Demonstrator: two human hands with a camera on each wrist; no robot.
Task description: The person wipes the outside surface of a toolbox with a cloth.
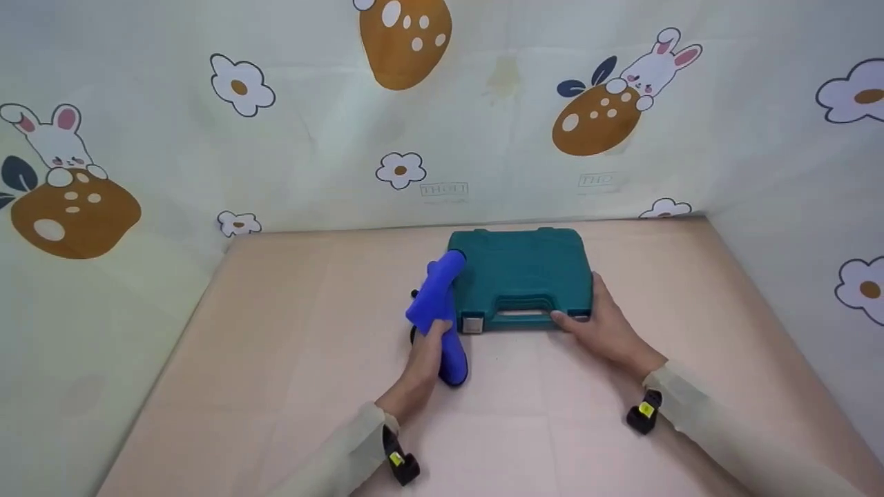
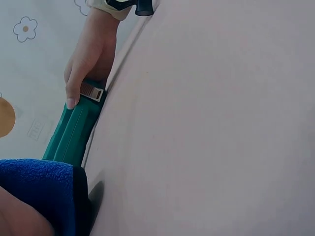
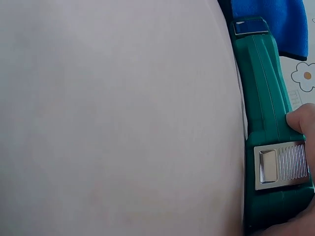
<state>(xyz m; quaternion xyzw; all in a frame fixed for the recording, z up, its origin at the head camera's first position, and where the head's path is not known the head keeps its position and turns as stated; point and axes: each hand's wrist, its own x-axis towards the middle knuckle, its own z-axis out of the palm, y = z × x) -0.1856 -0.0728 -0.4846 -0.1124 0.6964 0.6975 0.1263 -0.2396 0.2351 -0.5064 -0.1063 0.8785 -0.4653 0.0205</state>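
Printed rabbits and flowers decorate the wall (image 1: 311, 159) behind the worktop (image 1: 304, 324). Toward its back edge, right of the middle, lies a green case (image 1: 525, 262). The right hand (image 1: 613, 336) grips the case's near right corner; the left hand (image 1: 423, 360) holds a blue cloth (image 1: 436, 290) by its left side. Working well probably calls for a firm right-hand hold and a bunched cloth, lest loose folds snag the latch (image 1: 472, 324).

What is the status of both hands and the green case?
Left hand grips blue cloth. Right hand holds green case at right front corner. Case on table, blue cloth overlapping its left edge in head view.
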